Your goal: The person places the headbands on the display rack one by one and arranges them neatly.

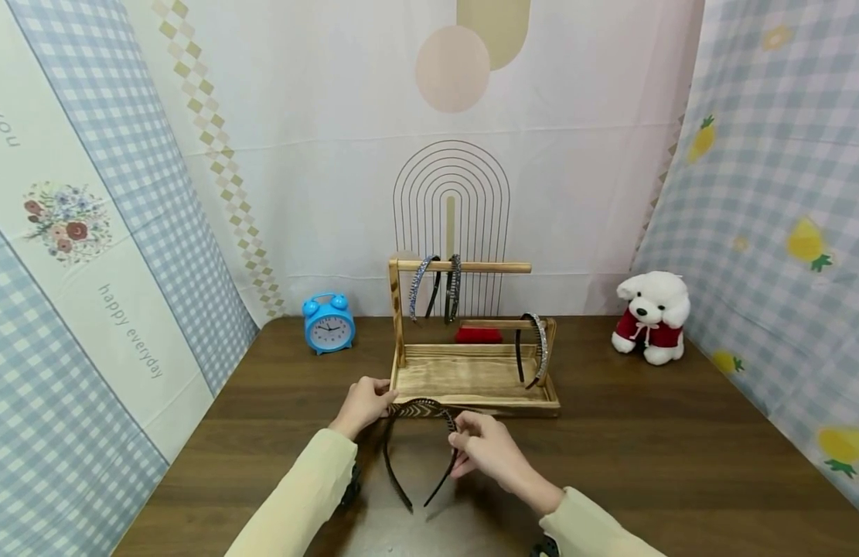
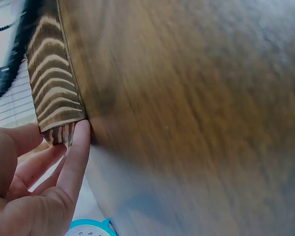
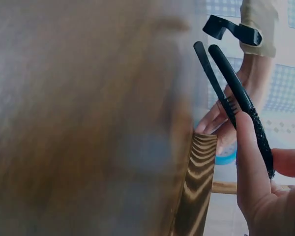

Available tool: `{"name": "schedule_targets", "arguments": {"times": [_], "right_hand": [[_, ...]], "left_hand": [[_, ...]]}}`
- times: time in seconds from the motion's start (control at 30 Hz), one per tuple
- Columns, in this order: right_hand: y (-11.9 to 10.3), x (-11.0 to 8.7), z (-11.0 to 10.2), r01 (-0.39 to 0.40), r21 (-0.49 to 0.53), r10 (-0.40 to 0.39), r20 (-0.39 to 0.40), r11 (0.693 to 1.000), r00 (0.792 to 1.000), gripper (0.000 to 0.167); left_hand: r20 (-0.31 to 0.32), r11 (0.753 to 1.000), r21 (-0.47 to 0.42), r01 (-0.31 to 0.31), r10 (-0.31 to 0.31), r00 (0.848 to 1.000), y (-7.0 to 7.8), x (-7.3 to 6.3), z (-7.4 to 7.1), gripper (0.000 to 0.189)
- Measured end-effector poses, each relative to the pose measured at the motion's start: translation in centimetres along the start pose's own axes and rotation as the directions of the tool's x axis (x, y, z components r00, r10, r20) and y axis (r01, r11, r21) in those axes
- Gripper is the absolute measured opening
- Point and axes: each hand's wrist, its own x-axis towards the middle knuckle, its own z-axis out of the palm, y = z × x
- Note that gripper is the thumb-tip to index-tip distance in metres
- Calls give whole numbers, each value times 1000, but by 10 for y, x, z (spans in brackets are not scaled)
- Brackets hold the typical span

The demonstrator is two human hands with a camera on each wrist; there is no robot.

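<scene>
In the head view, a black headband [image 1: 386,442] hangs with its ends down in front of a wooden rack [image 1: 396,302]. My right hand [image 1: 495,452] pinches one side of this headband between thumb and fingers, as the right wrist view shows too. At the rack's front left corner, my left hand [image 1: 363,404] grips the tray's edge, its thumb and fingers on either side of the striped wood [image 2: 54,73]. A blue patterned headband [image 1: 419,280] and a dark one [image 1: 454,288] hang from the upper bar. Over the lower bar sits a silvery headband [image 1: 541,348].
A blue alarm clock [image 1: 329,326] stands to the rack's left. To the right sits a white plush dog [image 1: 653,313] in a red top. Something red [image 1: 478,335] lies behind the rack. Patterned cloths surround the brown table [image 1: 652,464] at the back and sides.
</scene>
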Motion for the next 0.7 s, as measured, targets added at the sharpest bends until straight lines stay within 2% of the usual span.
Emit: {"name": "schedule_targets", "arguments": {"times": [0.2,0.33,0.57,0.7], "right_hand": [[-5,-2,-10,50,-20,-51,-101,999,994,18],[-6,-1,-16,109,-87,-123,-174,990,977,16],[-8,3,-26,190,-226,-254,-299,955,920,2],[-8,6,-31,207,-307,-312,-346,929,885,8]], "left_hand": [[-7,1000,6,0,0,1000,1,-1,1,38],[-6,1000,15,-6,6,1000,1,-1,1,37],[-13,1000,22,-16,16,1000,1,-1,1,37],[-14,1000,24,-13,14,1000,1,-1,2,37]]}}
